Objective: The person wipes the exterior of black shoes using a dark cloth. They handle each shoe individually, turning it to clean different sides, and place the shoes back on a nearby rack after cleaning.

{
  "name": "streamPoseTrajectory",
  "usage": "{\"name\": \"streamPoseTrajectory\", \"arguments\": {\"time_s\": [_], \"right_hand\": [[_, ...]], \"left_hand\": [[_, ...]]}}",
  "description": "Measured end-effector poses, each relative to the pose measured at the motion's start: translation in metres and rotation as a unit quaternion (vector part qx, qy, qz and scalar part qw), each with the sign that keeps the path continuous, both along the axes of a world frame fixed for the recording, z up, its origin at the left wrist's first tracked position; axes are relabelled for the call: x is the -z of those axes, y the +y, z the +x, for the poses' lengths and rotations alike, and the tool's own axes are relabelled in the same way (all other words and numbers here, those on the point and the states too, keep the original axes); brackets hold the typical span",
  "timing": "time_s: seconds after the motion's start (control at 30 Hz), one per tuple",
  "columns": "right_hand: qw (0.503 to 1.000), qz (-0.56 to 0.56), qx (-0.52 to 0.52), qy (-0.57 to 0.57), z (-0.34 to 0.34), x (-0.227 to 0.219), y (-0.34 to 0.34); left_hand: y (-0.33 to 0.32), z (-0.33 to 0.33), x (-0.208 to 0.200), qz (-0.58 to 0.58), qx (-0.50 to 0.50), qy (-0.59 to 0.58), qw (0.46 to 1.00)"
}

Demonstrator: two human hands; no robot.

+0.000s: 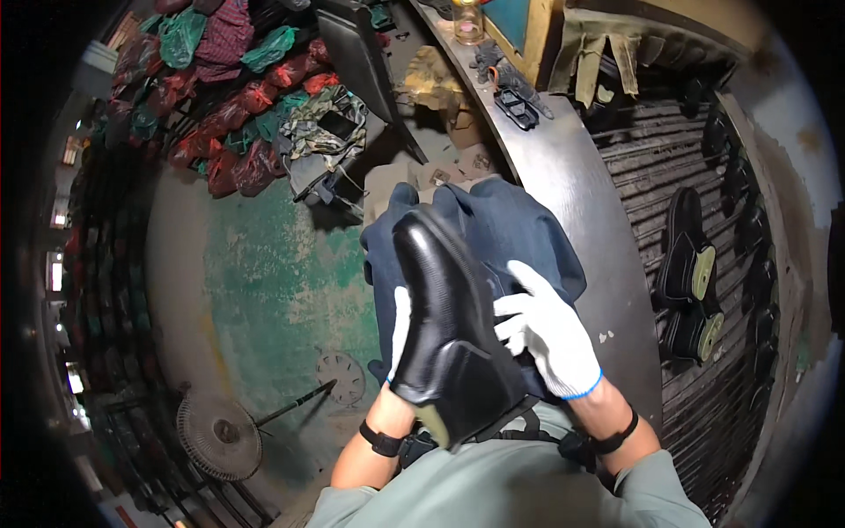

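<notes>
A black leather ankle boot (440, 308) lies over my lap, its rounded toe pointing away from me. Pale yellow-green lining shows at its near end. My left hand (400, 330), in a white knit glove, supports the boot from its left side; most of the fingers are hidden beneath it. On the other side, my right hand (547, 339), gloved the same way with a blue cuff edge, is beside the boot's sole edge. Its fingers are apart, one stretched forward; whether the tips touch the boot I cannot tell.
A metal-topped bench (598, 211) curves along my right, with black tools (518, 107) and a jar (468, 22) on it. Beyond stands a slatted rack (651, 176) holding black boots (685, 251). At left are a fan (220, 433) and red bags (238, 123).
</notes>
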State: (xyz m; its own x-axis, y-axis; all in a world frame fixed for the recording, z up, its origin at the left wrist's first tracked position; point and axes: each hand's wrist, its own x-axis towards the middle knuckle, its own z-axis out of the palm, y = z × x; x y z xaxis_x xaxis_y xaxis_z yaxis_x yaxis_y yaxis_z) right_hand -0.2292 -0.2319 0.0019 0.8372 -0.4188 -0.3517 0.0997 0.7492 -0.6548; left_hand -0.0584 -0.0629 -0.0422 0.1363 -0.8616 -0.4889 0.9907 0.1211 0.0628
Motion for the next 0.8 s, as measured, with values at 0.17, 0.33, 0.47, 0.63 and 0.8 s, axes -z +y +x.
{"name": "streamPoseTrajectory", "arguments": {"time_s": [0.17,0.33,0.47,0.63,0.8], "right_hand": [[0.991,-0.113,-0.064,0.041,0.045,0.016,-0.009],[0.922,-0.357,-0.035,0.144,0.083,-0.01,0.007],[0.897,-0.414,-0.037,0.152,0.082,-0.005,0.004],[0.846,-0.53,-0.033,0.042,0.07,-0.017,-0.016],[0.804,-0.577,-0.127,-0.063,0.059,-0.027,-0.026]], "left_hand": [[0.004,0.006,-0.001,-0.013,-0.002,0.039,0.999],[-0.004,0.005,0.013,0.039,-0.002,-0.06,0.997],[-0.002,-0.01,0.019,0.044,-0.022,-0.05,0.998],[-0.004,-0.013,-0.008,0.094,-0.07,-0.472,0.874],[-0.026,0.038,-0.055,0.065,-0.002,-0.623,0.779]]}}
